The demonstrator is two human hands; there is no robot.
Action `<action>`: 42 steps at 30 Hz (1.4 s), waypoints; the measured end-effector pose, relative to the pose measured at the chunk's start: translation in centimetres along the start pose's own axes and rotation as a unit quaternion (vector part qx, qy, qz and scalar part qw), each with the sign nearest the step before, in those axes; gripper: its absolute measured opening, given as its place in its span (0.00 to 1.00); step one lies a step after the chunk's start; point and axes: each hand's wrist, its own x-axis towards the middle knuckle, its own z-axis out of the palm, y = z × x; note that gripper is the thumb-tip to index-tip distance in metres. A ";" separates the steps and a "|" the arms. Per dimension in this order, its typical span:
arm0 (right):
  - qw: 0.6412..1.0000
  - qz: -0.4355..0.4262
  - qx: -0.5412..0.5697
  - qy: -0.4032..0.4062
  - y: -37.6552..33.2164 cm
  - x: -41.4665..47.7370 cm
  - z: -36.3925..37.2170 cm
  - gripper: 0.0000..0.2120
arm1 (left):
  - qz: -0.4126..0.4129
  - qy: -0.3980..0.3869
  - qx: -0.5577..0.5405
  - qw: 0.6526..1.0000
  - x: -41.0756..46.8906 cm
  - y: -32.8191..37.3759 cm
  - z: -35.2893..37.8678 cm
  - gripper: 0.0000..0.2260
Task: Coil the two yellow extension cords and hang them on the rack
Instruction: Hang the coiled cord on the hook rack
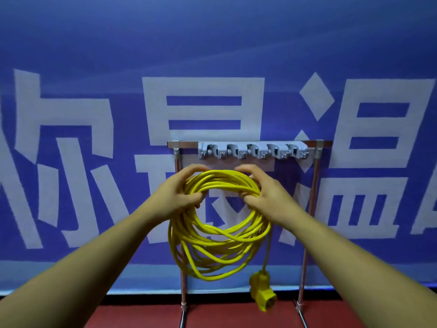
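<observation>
Both hands, left hand (pixel 179 192) and right hand (pixel 264 192), grip the coiled cord (pixel 220 233); recommend lifting the top strands squarely over a rack (pixel 253 150) hook.

Middle: the yellow coil (pixel 220 223) is filling the gap under the hook strip (pixel 253 151).
Sides: the left post (pixel 177 162) and the right post (pixel 313 197) are hemming it in.

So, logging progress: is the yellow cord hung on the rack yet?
Not hung: left hand and right hand hold the coil below the hooks.

Cord coil (pixel 220 223) held up betw. both hands, in front of rack (pixel 248 144); hooks (pixel 253 151) above; banner (pixel 94 138) behind.
</observation>
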 end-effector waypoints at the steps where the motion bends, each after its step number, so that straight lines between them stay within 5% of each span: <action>1: 1.000 -0.007 0.016 -0.008 0.6 0.9 0.0 0.28 | -0.001 0.001 -0.004 1.000 1.1 -0.8 -0.1 0.22; 5: 0.998 -0.043 0.053 -0.010 3.7 5.3 0.1 0.27 | -0.013 0.001 -0.049 0.999 5.5 -3.7 -0.3 0.18; 8: 0.997 -0.069 -0.015 0.031 6.3 8.4 0.4 0.19 | -0.016 0.009 -0.067 0.998 8.5 -5.8 -0.3 0.16; 16: 0.974 -0.131 -0.159 0.091 10.8 16.0 1.7 0.16 | -0.001 0.034 -0.026 0.999 15.0 -10.1 -1.3 0.12; 28: 0.971 -0.079 -0.195 0.112 15.2 23.0 4.4 0.17 | 0.009 0.119 0.108 0.987 21.4 -17.4 -2.1 0.18; 42: 0.976 -0.056 -0.179 0.107 17.9 24.8 5.6 0.16 | 0.008 0.112 0.078 0.991 22.4 -19.2 -2.1 0.15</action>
